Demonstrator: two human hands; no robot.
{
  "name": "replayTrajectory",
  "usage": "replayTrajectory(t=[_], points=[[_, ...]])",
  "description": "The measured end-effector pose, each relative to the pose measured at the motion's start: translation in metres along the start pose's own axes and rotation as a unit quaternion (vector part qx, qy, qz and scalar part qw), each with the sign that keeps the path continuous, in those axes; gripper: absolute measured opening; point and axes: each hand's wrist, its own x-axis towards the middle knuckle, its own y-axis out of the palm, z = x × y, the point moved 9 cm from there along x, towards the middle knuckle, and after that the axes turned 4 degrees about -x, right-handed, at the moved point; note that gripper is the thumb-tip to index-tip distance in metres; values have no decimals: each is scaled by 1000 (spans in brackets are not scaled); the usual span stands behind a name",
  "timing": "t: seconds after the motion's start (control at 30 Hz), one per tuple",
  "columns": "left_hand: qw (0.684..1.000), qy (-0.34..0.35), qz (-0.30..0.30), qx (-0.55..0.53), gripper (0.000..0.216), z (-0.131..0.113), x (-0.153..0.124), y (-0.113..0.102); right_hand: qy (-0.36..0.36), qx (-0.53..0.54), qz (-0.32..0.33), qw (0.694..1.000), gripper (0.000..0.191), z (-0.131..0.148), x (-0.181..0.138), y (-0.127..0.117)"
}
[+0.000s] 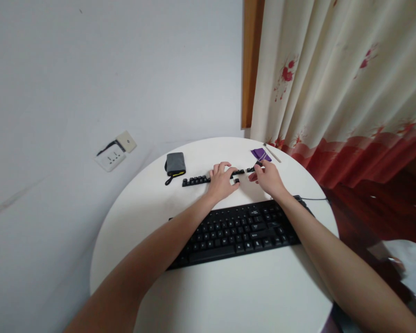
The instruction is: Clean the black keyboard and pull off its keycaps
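A black keyboard lies across the round white table, some of its keys removed. Beyond it a row of loose black keycaps is lined up on the table. My left hand rests on the middle of that row, fingers curled down over the caps. My right hand is at the row's right end, fingers pinched on a small black keycap.
A grey pouch with a black cord sits left of the keycap row. A purple cloth and a thin stick lie at the far table edge. A floral curtain hangs on the right; a wall socket is on the left.
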Motion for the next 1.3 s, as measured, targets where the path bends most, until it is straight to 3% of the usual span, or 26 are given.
replayTrajectory(t=[0.2,0.4,0.67,1.3], points=[[1000,-7,-20,0,46,0,0,-4,-5,5,4,1000,11,-1,0,2],[997,61,19,-34,5,-12,-5,-2,-6,3,5,1000,10,-1,1,2],[996,78,38,-31,28,-10,-4,6,-13,13,14,1000,10,-1,1,4],[995,67,71,14,49,-3,-8,8,-12,12,24,1000,14,-2,2,6]])
